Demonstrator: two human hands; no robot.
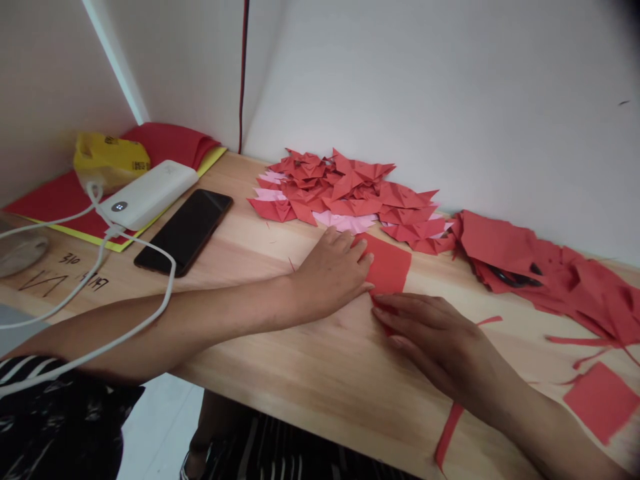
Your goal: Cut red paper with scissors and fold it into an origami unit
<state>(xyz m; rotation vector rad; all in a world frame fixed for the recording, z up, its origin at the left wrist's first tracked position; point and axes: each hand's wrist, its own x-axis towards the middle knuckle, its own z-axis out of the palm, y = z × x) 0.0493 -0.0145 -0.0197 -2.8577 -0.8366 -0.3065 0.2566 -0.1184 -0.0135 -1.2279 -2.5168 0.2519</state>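
Note:
A red paper sheet (389, 265) lies flat on the wooden table (300, 373). My left hand (333, 270) rests palm down on its left edge, fingers together and stretched over the paper. My right hand (440, 337) lies flat over the sheet's near corner, fingers extended and pressing the paper down. Just behind the sheet sits a pile of folded red and pink paper shapes (350, 190).
A heap of red paper scraps (545, 270) lies at the right, with a red square (600, 400) and a loose strip (447, 433) near the front edge. At the left are a black phone (184, 230), a white power bank (147, 193) with cables, a yellow object (110, 159) and stacked red sheets (165, 143).

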